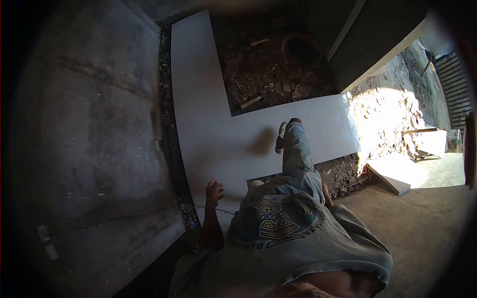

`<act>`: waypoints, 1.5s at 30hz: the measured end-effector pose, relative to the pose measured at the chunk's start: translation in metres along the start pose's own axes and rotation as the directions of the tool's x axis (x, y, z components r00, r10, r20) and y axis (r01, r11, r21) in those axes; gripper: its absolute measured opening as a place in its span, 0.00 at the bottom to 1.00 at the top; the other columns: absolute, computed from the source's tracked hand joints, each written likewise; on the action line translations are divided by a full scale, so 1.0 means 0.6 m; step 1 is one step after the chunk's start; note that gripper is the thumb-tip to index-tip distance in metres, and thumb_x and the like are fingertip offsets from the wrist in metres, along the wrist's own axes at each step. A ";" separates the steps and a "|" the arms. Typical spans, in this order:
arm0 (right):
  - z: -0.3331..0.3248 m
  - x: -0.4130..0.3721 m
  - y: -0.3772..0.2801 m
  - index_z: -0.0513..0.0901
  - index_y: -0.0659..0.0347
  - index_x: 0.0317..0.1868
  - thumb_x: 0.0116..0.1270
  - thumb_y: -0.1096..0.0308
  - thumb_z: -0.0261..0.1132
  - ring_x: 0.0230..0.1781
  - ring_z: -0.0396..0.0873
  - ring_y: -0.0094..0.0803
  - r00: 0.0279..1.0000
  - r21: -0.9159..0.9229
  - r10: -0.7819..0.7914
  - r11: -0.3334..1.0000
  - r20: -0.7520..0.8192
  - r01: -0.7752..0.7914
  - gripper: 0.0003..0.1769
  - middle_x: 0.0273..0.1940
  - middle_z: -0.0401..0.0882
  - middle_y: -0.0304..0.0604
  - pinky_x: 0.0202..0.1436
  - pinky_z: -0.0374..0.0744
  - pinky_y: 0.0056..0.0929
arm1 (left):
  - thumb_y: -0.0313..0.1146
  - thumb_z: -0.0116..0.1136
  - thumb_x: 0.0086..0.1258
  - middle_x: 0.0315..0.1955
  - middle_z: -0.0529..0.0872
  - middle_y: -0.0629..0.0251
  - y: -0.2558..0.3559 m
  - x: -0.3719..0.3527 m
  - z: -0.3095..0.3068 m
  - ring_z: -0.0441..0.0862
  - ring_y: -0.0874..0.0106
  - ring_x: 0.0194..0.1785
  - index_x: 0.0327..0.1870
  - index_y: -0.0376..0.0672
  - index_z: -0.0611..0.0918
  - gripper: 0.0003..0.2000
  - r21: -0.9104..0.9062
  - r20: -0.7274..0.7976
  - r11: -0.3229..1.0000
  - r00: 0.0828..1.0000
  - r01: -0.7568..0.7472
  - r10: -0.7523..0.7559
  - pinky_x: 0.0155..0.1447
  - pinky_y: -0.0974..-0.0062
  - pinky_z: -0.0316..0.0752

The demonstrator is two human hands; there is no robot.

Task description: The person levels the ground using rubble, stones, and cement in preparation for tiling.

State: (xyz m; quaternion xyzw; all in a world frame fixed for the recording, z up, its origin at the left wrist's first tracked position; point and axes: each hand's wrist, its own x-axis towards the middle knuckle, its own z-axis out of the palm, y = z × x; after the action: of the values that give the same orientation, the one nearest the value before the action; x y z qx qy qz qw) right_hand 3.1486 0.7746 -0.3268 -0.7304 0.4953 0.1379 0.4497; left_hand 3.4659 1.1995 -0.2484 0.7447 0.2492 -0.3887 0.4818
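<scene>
While left hand (214,192) hovers, white sheeting (203,129) below

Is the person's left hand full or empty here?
It looks empty: the left hand is half open, seen against the pale panel, with no object visible in its grasp.

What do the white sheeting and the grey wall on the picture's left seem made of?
White sheeting: perhaps plastic or coated board, smooth with a faint sheen, judging by its even colour; which one stays unclear.

Grey wall: probably cement plaster or concrete, matte, judging by its mottled, stained surface.
</scene>
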 end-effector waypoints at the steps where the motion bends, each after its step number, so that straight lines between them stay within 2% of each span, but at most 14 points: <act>1: -0.007 0.018 -0.018 0.82 0.56 0.48 0.62 0.65 0.59 0.41 0.82 0.41 1.000 0.009 0.018 1.000 0.003 -0.018 0.14 0.40 0.85 0.46 0.45 0.80 0.43 | 0.47 0.48 0.73 0.48 0.81 0.63 0.012 0.005 0.005 0.79 0.69 0.43 0.70 0.53 0.62 0.26 -0.011 0.006 1.000 1.000 0.023 -0.023 0.39 0.68 0.78; 8: -0.029 0.275 -0.152 0.81 0.56 0.50 0.64 0.65 0.57 0.39 0.83 0.39 0.994 -0.018 0.086 0.996 0.069 -0.085 0.15 0.39 0.85 0.44 0.44 0.81 0.40 | 0.51 0.46 0.74 0.54 0.78 0.59 0.216 0.145 0.091 0.78 0.65 0.49 0.70 0.54 0.61 0.27 -0.154 -0.024 0.988 1.000 -0.008 0.005 0.49 0.62 0.76; 11: -0.050 0.472 -0.253 0.80 0.56 0.51 0.65 0.65 0.57 0.39 0.83 0.38 0.994 -0.050 0.056 0.997 0.089 -0.052 0.15 0.39 0.85 0.44 0.43 0.81 0.38 | 0.53 0.46 0.73 0.57 0.76 0.54 0.421 0.249 0.160 0.76 0.60 0.54 0.70 0.50 0.61 0.29 -0.224 -0.077 0.959 0.984 -0.176 0.163 0.54 0.58 0.74; 16: -0.134 0.797 -0.422 0.79 0.56 0.53 0.67 0.65 0.56 0.37 0.83 0.37 0.991 -0.172 -0.031 0.984 0.128 0.053 0.16 0.38 0.85 0.42 0.42 0.82 0.36 | 0.52 0.48 0.72 0.56 0.76 0.56 0.866 0.328 0.349 0.76 0.62 0.54 0.70 0.48 0.62 0.30 -0.082 -0.162 0.997 0.987 -0.007 -0.006 0.53 0.61 0.73; 19: -0.314 0.891 -0.712 0.77 0.60 0.47 0.65 0.68 0.56 0.26 0.82 0.33 0.993 0.351 0.107 0.929 0.047 -0.116 0.11 0.33 0.83 0.46 0.28 0.80 0.31 | 0.49 0.49 0.73 0.51 0.80 0.58 0.931 0.440 0.422 0.78 0.67 0.50 0.71 0.47 0.62 0.29 0.047 0.100 0.965 0.962 -0.259 0.254 0.49 0.66 0.75; 21: -0.364 0.966 -0.727 0.79 0.60 0.45 0.66 0.68 0.55 0.27 0.81 0.32 0.816 -0.238 -0.514 0.855 -0.266 0.461 0.10 0.31 0.81 0.46 0.28 0.78 0.36 | 0.46 0.50 0.74 0.49 0.82 0.60 0.965 0.407 0.430 0.78 0.69 0.49 0.72 0.48 0.60 0.29 0.184 0.233 0.952 0.952 -0.246 0.201 0.49 0.64 0.76; 22: -0.381 1.010 -0.741 0.80 0.61 0.42 0.66 0.70 0.55 0.24 0.80 0.31 0.422 -0.623 -0.856 0.510 -0.299 0.593 0.09 0.27 0.81 0.44 0.25 0.77 0.37 | 0.46 0.51 0.73 0.49 0.82 0.61 0.949 0.420 0.426 0.78 0.70 0.49 0.72 0.49 0.61 0.29 0.132 0.246 0.969 0.954 -0.208 0.171 0.49 0.66 0.76; 26: -0.393 1.052 -0.798 0.79 0.65 0.45 0.62 0.69 0.57 0.47 0.78 0.52 0.947 -0.827 -0.288 0.491 0.142 0.274 0.13 0.42 0.79 0.55 0.54 0.74 0.52 | 0.46 0.49 0.75 0.51 0.81 0.62 0.912 0.440 0.376 0.79 0.66 0.49 0.71 0.54 0.62 0.25 -0.112 0.184 0.992 0.982 0.056 -0.034 0.49 0.57 0.73; 28: -0.356 1.051 -0.828 0.79 0.65 0.51 0.55 0.72 0.57 0.59 0.71 0.54 0.903 -0.345 -0.419 0.864 -0.095 0.365 0.21 0.48 0.79 0.58 0.71 0.57 0.50 | 0.46 0.46 0.75 0.47 0.81 0.62 0.879 0.471 0.331 0.78 0.63 0.45 0.69 0.55 0.64 0.23 -0.080 -0.040 0.948 0.949 0.308 -0.312 0.48 0.52 0.72; 30: -0.337 1.057 -0.877 0.86 0.59 0.37 0.51 0.68 0.61 0.53 0.77 0.53 0.903 -0.510 -0.398 0.749 0.162 0.422 0.14 0.45 0.82 0.55 0.61 0.71 0.49 | 0.46 0.45 0.75 0.49 0.81 0.62 0.894 0.486 0.306 0.78 0.62 0.46 0.68 0.55 0.64 0.22 -0.078 -0.082 0.946 0.944 0.315 -0.321 0.48 0.52 0.72; 31: -0.339 1.049 -0.956 0.87 0.59 0.31 0.49 0.65 0.62 0.45 0.81 0.50 0.861 -0.730 -0.280 0.458 0.424 0.508 0.11 0.39 0.83 0.54 0.51 0.78 0.47 | 0.46 0.44 0.75 0.49 0.80 0.62 0.900 0.507 0.297 0.78 0.62 0.47 0.69 0.55 0.64 0.22 -0.131 -0.089 0.939 0.940 0.317 -0.330 0.48 0.52 0.72; 35: -0.299 1.082 -1.105 0.86 0.62 0.38 0.53 0.58 0.64 0.40 0.83 0.53 0.887 -0.543 -0.304 0.706 0.348 0.455 0.17 0.38 0.83 0.59 0.45 0.79 0.45 | 0.46 0.46 0.74 0.52 0.79 0.62 1.011 0.604 0.274 0.77 0.63 0.51 0.69 0.56 0.63 0.23 -0.070 0.027 0.959 0.962 0.273 -0.272 0.49 0.50 0.72; 39: -0.249 1.137 -1.199 0.84 0.63 0.48 0.62 0.61 0.59 0.50 0.79 0.56 0.998 -0.378 0.028 0.926 0.052 -0.006 0.19 0.46 0.80 0.65 0.54 0.77 0.45 | 0.40 0.52 0.67 0.34 0.84 0.64 1.182 0.802 0.253 0.78 0.73 0.29 0.65 0.44 0.72 0.25 0.324 0.061 0.928 0.983 -0.186 0.176 0.29 0.74 0.74; 45: -0.221 1.183 -1.365 0.78 0.58 0.53 0.66 0.59 0.56 0.49 0.78 0.57 0.970 -0.261 -0.224 0.945 -0.090 0.194 0.19 0.49 0.79 0.60 0.51 0.75 0.51 | 0.43 0.52 0.72 0.38 0.84 0.70 1.620 0.933 0.215 0.76 0.80 0.32 0.66 0.46 0.71 0.23 -0.003 0.147 0.897 0.887 -0.442 0.437 0.36 0.79 0.73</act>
State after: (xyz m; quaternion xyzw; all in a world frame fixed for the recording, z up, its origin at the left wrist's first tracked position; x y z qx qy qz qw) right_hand 4.1450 0.3300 -0.2858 -0.8367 0.4193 0.1072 0.3357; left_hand 4.4683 0.6801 -0.2276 0.7591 0.0330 -0.3260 0.5625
